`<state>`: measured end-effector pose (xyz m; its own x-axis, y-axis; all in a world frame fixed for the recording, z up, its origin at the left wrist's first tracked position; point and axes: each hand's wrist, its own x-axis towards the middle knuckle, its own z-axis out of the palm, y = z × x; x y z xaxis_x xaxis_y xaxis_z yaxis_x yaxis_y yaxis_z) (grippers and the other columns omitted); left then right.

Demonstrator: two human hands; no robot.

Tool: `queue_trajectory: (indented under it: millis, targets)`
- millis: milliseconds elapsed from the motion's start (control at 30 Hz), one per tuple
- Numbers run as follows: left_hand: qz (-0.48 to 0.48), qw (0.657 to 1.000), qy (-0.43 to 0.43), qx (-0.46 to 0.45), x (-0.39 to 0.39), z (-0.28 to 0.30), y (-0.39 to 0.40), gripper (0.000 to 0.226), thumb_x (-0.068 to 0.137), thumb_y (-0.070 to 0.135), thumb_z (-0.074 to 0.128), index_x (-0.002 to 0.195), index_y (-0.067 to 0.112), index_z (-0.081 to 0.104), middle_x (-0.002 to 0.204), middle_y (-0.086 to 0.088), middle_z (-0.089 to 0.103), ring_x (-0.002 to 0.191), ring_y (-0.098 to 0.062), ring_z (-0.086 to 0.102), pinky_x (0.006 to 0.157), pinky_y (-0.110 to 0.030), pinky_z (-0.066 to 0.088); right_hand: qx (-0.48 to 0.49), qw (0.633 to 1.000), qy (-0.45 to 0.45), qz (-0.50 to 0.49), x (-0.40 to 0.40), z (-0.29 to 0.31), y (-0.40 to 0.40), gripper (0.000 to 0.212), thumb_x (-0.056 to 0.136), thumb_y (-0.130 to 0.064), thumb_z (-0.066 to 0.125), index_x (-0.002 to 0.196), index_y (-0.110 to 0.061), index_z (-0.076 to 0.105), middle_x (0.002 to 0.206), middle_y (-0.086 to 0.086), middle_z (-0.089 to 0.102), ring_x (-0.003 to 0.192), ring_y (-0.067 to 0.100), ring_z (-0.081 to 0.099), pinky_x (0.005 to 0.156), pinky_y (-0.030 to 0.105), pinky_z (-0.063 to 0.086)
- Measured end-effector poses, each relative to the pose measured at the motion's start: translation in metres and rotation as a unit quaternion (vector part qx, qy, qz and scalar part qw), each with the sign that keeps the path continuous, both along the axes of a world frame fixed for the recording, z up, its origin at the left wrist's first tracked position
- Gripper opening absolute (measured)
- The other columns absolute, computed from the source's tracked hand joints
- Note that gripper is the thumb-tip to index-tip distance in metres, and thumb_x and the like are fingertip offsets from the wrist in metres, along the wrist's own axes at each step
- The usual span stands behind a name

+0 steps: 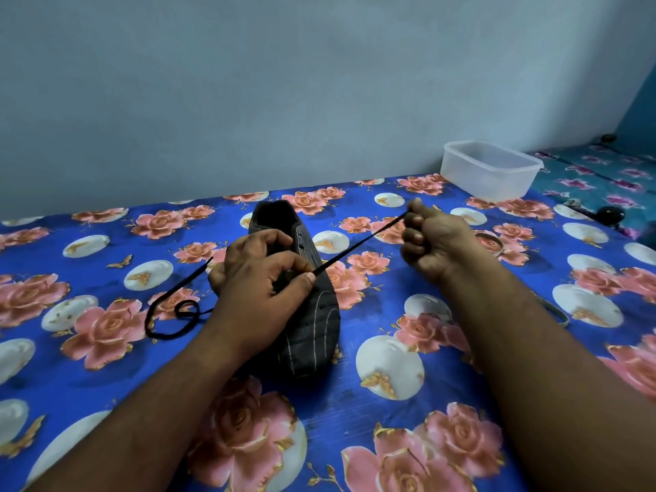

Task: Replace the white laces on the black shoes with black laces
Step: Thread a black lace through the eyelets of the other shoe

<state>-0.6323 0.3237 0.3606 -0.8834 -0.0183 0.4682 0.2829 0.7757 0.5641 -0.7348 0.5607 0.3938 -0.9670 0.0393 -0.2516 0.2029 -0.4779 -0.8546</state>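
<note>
The right hand (431,239) pinched the black lace (358,245), drawing it taut rightward through the shoe (309,314); the left hand (259,278) gripped the shoe, thumb on lace. Next, likely, came threading the next eyelet.

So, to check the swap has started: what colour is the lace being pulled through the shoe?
Black. The lace runs taut between both hands, clearest in the head view.

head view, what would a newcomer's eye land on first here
First, the black lace pulled taut between the right hand and the left hand, over the black shoe at centre. Then the loud blue floral cloth beneath, and the clear plastic tub at the far right.
</note>
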Motion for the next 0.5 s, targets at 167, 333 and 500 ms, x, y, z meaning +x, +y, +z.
queue_trajectory:
  millis: [167,333,500]
  targets:
    - [-0.001,1.000,0.003,0.018,0.000,-0.001,0.001,0.024,0.078,0.069,0.041,0.080,0.053,0.059,0.119,0.037,0.042,0.125,-0.002,0.030,0.108,-0.054,0.027,0.262,0.964,-0.016,0.028,-0.002,-0.001,0.024,0.029,0.100,-0.040,0.060,0.098,-0.011,0.061,0.069,0.001,0.059,0.042,0.011,0.036,0.037,0.018,0.029]
    - [0.001,1.000,0.006,0.024,0.000,-0.001,0.000,0.030,0.082,0.070,0.043,0.084,0.048,0.063,0.119,0.032,0.046,0.126,-0.004,0.033,0.108,-0.050,0.026,0.673,0.718,0.062,0.165,0.021,0.003,-0.003,0.078,0.083,-0.079,0.052,0.084,-0.003,0.071,0.077,0.012,0.071,0.062,0.026,0.060,0.064,0.034,0.049]
    - [0.000,1.000,0.015,0.026,0.000,-0.001,0.002,0.028,0.081,0.069,0.044,0.090,0.050,0.063,0.123,0.024,0.047,0.127,-0.007,0.035,0.108,-0.047,0.027,0.470,0.798,0.099,0.364,0.046,0.009,-0.025,0.057,0.087,-0.066,0.060,0.086,-0.011,0.075,0.054,-0.002,0.050,0.048,0.014,0.033,0.047,0.025,0.023]
